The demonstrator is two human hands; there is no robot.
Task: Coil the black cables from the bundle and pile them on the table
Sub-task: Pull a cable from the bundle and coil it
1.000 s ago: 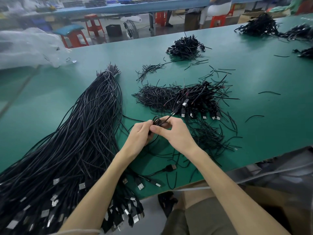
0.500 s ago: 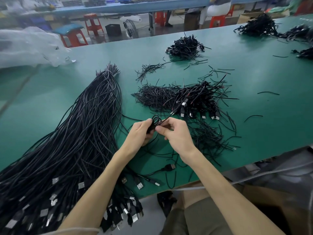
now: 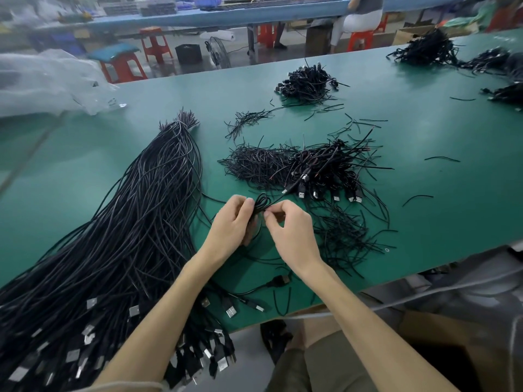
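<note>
1. Green matting covers the long table [image 3: 441, 210]. Beyond its far edge stand red stools [image 3: 155, 44] and a floor fan [image 3: 217, 53]. A crumpled clear plastic bag [image 3: 48, 80] lies at the far left.
2. The big bundle [image 3: 127, 236] of straight black cables stretches along the left side of the table. Its bare wire ends point away from the person, and its metal plugs hang over the near edge.
3. The left hand [image 3: 230, 222] is just right of the bundle. Its fingers are curled round a small coil [image 3: 261, 201] of black cable, whose loops stick up above the thumb.
4. The right hand [image 3: 293, 232] meets it from the other side. Thumb and forefinger are pinched tight at the waist of the small coil and the other fingers are folded in. What exactly sits between the fingertips is too small to tell.
5. A tail of the same cable runs up and to the right from the coil to a plug near the pile [image 3: 325, 168] of finished coils just beyond the hands.
6. A heap of short thin wires [image 3: 254, 165] touches the left side of that pile. A second heap of coils [image 3: 307, 83] sits farther back.
7. One loose cable with a plug [image 3: 280, 280] lies near the table's front edge, under the right wrist.
</note>
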